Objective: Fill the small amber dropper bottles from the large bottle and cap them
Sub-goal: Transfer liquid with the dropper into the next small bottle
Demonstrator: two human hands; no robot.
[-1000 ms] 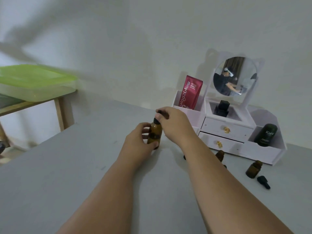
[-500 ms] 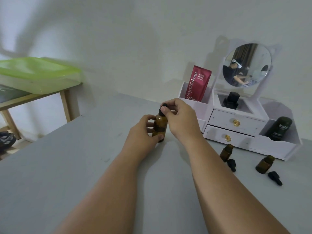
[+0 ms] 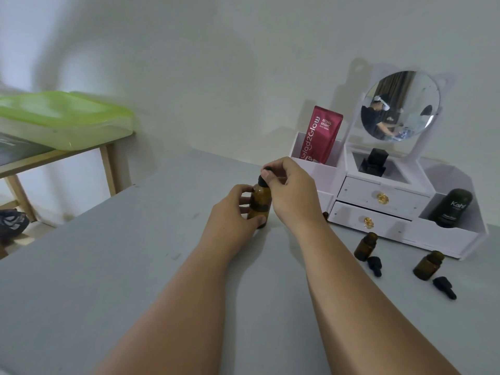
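Observation:
The large amber bottle (image 3: 260, 203) stands upright on the grey table (image 3: 108, 266). My left hand (image 3: 232, 215) is wrapped around its body. My right hand (image 3: 290, 192) pinches the black dropper cap (image 3: 263, 177) on its neck. Two small amber bottles stand uncapped to the right: one (image 3: 365, 246) close to the lower drawer, the other (image 3: 429, 265) further right. A black dropper cap (image 3: 375, 265) lies beside the first and another cap (image 3: 445, 287) beside the second. A further small dark item peeks out behind my right wrist; I cannot tell what it is.
A white vanity organizer (image 3: 384, 201) with a round mirror (image 3: 400, 105), two drawers, a red pouch (image 3: 322, 136) and a dark bottle (image 3: 451, 208) stands at the back right. A wooden side table with a green tray (image 3: 62, 120) is at the left.
Both hands have stayed on the large bottle and its cap. The camera view has shifted, so everything sits further right in the frame.

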